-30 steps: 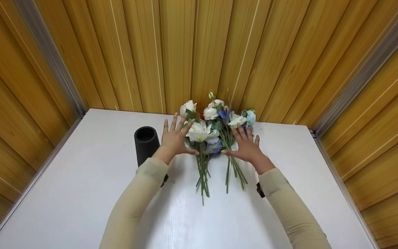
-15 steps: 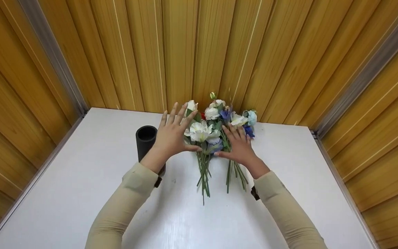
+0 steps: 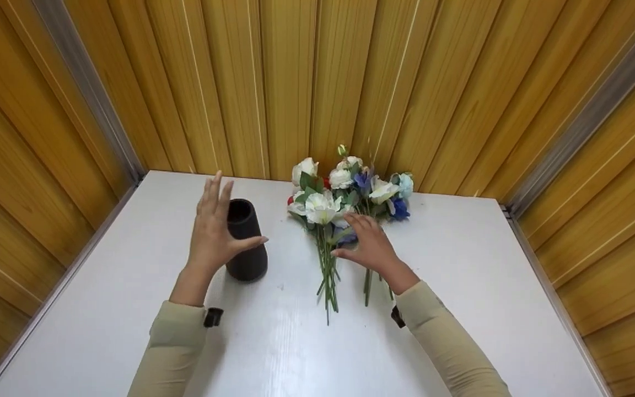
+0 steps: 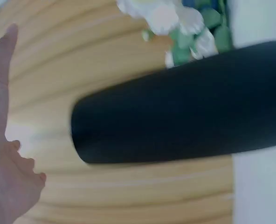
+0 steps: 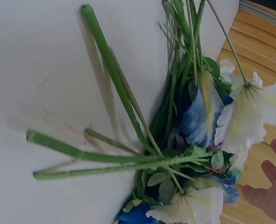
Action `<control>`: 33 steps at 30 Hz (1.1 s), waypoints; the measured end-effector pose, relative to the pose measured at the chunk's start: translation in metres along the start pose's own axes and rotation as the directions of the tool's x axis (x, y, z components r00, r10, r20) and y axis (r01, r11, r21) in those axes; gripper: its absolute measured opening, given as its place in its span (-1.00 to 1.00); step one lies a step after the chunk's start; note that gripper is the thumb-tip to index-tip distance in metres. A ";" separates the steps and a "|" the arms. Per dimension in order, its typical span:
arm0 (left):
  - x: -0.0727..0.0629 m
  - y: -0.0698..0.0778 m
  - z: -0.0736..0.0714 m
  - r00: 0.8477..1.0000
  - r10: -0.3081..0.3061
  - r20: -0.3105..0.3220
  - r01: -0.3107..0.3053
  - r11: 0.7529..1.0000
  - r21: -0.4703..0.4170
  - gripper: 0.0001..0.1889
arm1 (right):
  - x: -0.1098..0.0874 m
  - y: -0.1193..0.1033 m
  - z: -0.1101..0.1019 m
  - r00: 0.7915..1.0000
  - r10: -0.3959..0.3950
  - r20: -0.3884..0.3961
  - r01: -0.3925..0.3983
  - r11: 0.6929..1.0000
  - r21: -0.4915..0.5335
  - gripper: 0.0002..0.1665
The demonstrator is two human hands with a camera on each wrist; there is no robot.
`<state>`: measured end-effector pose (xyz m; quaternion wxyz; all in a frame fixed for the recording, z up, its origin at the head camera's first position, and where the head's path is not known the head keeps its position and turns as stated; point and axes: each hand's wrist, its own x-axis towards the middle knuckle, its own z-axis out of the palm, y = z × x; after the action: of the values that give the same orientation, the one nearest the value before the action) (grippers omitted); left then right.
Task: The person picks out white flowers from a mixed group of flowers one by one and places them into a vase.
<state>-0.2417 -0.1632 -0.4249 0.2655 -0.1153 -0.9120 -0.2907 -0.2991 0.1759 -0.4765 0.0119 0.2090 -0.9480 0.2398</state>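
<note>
A dark vase (image 3: 248, 262) stands upright on the white table, its round mouth facing up. My left hand (image 3: 209, 242) is raised at the vase's left side, fingers extended and thumb spread across the vase in the head view. The left wrist view shows a gap between that hand and the vase (image 4: 175, 112). Two bunches of flowers lie toward the back: a left bunch with a large white bloom (image 3: 323, 208), and a right bunch with a pale lily-like bloom (image 3: 383, 191). My right hand (image 3: 373, 249) hovers over the green stems (image 3: 326, 270), fingers bent, thumb apart, holding nothing.
The white table (image 3: 295, 358) ends at a wood-patterned back wall (image 3: 284, 99). Similar panels close in both sides, with grey metal posts (image 3: 89, 82) in the corners. Blue blooms (image 3: 399, 208) lie at the right end of the flowers.
My left hand has moved left, from beside the white flowers to the vase. My right hand has shifted slightly left toward the left bunch, its fingers drawing closer together. Vase and flowers stay put.
</note>
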 end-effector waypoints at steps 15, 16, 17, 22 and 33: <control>-0.029 -0.069 0.034 0.944 -0.295 0.150 0.330 0.866 -0.375 0.45 | 0.015 -0.010 0.039 0.983 0.157 0.090 -0.173 0.960 0.219 0.02; -0.029 -0.070 0.037 0.941 -0.302 0.157 0.339 0.857 -0.388 0.45 | 0.017 -0.010 0.042 0.982 0.168 0.089 -0.184 0.955 0.233 0.00; -0.029 -0.071 0.040 0.937 -0.309 0.164 0.350 0.846 -0.402 0.44 | 0.018 -0.011 0.045 0.980 0.179 0.089 -0.195 0.949 0.246 -0.03; -0.029 -0.072 0.053 0.920 -0.339 0.199 0.392 0.811 -0.434 0.41 | 0.025 -0.011 0.054 0.966 0.235 0.105 -0.256 0.915 0.312 -0.14; -0.032 -0.070 0.068 0.892 -0.394 0.222 0.452 0.767 -0.456 0.34 | 0.038 -0.013 0.061 0.934 0.317 0.164 -0.357 0.835 0.420 -0.25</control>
<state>-0.2691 -0.1808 -0.5226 0.1023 0.0130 -0.8221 -0.5599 -0.3235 0.1228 -0.5194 -0.1200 0.0462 -0.8898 0.4379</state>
